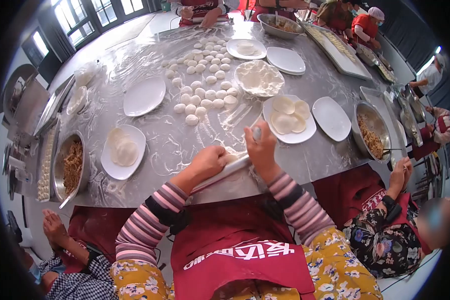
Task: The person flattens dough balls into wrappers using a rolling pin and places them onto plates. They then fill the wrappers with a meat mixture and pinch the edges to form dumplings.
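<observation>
In the head view, pinches pale dough [231, 157] with the left hand [206, 165], clenches a rolling pin [224, 171] in the right hand [261, 148]. Lies on the floured table [157, 177], partly hidden by fingers and pin, near dough balls [201, 111] and 1 plate [309, 132] of wrappers [284, 123].

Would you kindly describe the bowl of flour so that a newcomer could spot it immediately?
On the big grey table, look beyond the right hand to the spread of dough balls. The bowl of flour is just to their right. It is round and full of white powder, unlike the shallow white plates nearby.
</observation>
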### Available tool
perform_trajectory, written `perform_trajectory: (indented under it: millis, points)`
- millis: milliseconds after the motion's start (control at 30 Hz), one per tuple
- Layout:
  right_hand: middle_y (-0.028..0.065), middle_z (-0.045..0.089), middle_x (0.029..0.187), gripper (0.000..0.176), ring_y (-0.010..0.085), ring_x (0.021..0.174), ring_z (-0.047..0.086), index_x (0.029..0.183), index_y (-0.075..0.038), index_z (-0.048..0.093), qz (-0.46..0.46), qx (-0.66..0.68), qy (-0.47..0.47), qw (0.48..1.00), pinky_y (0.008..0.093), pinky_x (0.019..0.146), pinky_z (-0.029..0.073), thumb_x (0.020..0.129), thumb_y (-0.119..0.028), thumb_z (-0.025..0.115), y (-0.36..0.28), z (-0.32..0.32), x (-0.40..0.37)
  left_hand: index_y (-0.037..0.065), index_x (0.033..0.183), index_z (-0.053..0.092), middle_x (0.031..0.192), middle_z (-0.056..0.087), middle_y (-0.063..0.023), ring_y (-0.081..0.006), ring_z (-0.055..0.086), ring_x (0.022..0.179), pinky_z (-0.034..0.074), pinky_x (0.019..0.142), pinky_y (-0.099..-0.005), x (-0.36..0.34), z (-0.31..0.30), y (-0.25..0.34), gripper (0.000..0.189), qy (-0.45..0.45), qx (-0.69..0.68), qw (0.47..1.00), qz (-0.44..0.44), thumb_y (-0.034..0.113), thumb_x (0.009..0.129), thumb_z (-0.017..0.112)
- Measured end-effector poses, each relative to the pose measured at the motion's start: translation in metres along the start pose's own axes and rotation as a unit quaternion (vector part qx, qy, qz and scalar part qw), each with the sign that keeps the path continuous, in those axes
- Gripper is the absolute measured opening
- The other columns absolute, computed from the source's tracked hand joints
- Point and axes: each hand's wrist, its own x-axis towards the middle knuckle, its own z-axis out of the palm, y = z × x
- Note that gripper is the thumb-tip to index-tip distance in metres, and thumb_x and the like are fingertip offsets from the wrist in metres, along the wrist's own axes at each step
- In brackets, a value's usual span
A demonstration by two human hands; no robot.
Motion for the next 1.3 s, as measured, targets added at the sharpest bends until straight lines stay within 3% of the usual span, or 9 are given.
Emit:
perform_trajectory:
  millis: [300,433,500,700,833,967,1033,1200,1300]
  points:
    - [0.008,0.05,0.061,0.021,0.0149,0.048,0.048,0.08,-0.005,0.049,0.06,0.03,-0.03,0.997,0.0271,0.045,0.039,0.077,-0.005,0.07,-0.031,-0.069,-0.05,0.002,0.085,0.063,0.081,0.064,-0.0193,-0.0355,0.061,0.078,0.047,0.069,-0.0413,-0.006,0.001,0.005,0.023,-0.02,0.051,0.999,0.0,0.02,0.071,0.063]
    - [0.0081,0.05,0.061,0.021,0.0151,0.048,0.048,0.08,-0.005,0.049,0.063,0.06,-0.043,0.995,0.0273,0.045,0.039,0.077,-0.004,0.069,-0.025,-0.062,-0.042,0.002,0.086,0.064,0.079,0.063,-0.0192,-0.0333,0.062,0.076,0.047,0.068,-0.04,-0.006,0.007,-0.009,0.023,-0.013,0.012,1.0,-0.006,0.019,0.072,0.062]
    - [0.0099,0.05,0.062,0.02,0.0195,0.047,0.049,0.081,-0.005,0.049,0.059,0.06,-0.045,0.995,0.0288,0.045,0.04,0.077,-0.003,0.069,-0.025,-0.059,-0.038,-0.002,0.082,0.061,0.07,0.061,-0.0114,-0.0162,0.057,0.067,0.045,0.062,-0.0327,-0.011,0.009,-0.009,0.015,-0.005,-0.074,0.997,-0.001,0.012,0.078,0.059]
    - [0.0175,0.051,0.063,0.019,0.0372,0.055,0.052,0.084,-0.004,0.048,-0.003,0.032,-0.012,0.999,0.0394,0.047,0.04,0.077,-0.004,0.066,0.0,-0.003,0.001,-0.004,0.079,0.062,0.062,0.059,-0.013,-0.013,0.052,0.06,0.043,0.057,-0.0324,-0.014,0.002,0.01,0.029,0.01,0.03,0.999,-0.032,0.023,0.085,0.055]
    - [0.0192,0.052,0.064,0.018,0.0409,0.06,0.054,0.087,-0.004,0.049,-0.001,0.009,-0.026,1.0,0.0434,0.049,0.04,0.079,-0.007,0.064,0.0,0.005,0.005,0.0,0.075,0.065,0.063,0.058,-0.0217,-0.033,0.059,0.059,0.044,0.058,-0.0411,-0.008,-0.006,0.005,0.03,0.008,0.01,1.0,-0.025,0.028,0.081,0.057]
    - [0.0169,0.053,0.064,0.022,0.0389,0.058,0.055,0.086,-0.005,0.048,-0.004,0.021,-0.026,0.999,0.0396,0.049,0.042,0.076,-0.005,0.067,-0.014,-0.041,-0.023,0.0,0.074,0.063,0.065,0.059,-0.0204,-0.0313,0.06,0.061,0.044,0.059,-0.0405,-0.008,0.005,0.003,0.024,0.017,0.116,0.991,0.056,0.024,0.078,0.06]
    - [0.012,0.052,0.062,0.022,0.0301,0.053,0.055,0.082,-0.005,0.049,0.033,0.024,-0.054,0.998,0.0352,0.047,0.042,0.075,-0.005,0.07,-0.025,-0.064,-0.04,0.0,0.079,0.06,0.067,0.058,-0.0088,-0.0138,0.052,0.063,0.043,0.058,-0.0329,-0.003,0.008,0.005,0.018,0.024,-0.004,0.996,0.083,0.018,0.078,0.063]
    - [0.0108,0.052,0.062,0.023,0.0243,0.049,0.053,0.081,-0.005,0.05,0.065,0.056,-0.061,0.994,0.0317,0.045,0.042,0.075,-0.005,0.071,-0.029,-0.071,-0.048,-0.001,0.085,0.059,0.071,0.057,-0.0072,-0.0107,0.053,0.072,0.045,0.064,-0.0292,0.07,0.009,0.069,0.016,-0.039,-0.235,0.968,0.084,0.014,0.079,0.062]
    - [0.0103,0.052,0.062,0.022,0.0219,0.048,0.052,0.081,-0.005,0.05,0.052,0.068,-0.057,0.995,0.0304,0.045,0.041,0.075,-0.005,0.071,-0.029,-0.07,-0.046,0.0,0.094,0.059,0.085,0.061,-0.0125,-0.0184,0.058,0.083,0.046,0.074,-0.031,0.119,-0.006,0.064,0.024,0.087,-0.158,0.976,0.122,0.019,0.08,0.063]
